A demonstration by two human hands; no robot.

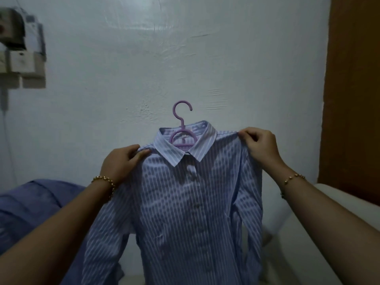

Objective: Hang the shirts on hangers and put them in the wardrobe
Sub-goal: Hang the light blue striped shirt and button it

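Your left grip (123, 161) pinches the striped shirt (185, 212) at one shoulder and your right grip (259, 142) pinches the other, fingers curled on cloth. Between both grips, the purple hanger (182, 122) sits inside the collar, hook up; the shirt hangs below.

A single wide-angle view from the person's head looks forward and a little down, facing a pale wall (185, 58) near ahead. Both forearms show from the lower corners up to mid-frame, where the left hand (120, 161) and right hand (262, 146) hold a shirt (191, 212) close to the lens, filling the lower centre. Lines bow toward the edges: a brown panel (353, 79) leans along the right side, and blurred boxes (20, 58) sit far left
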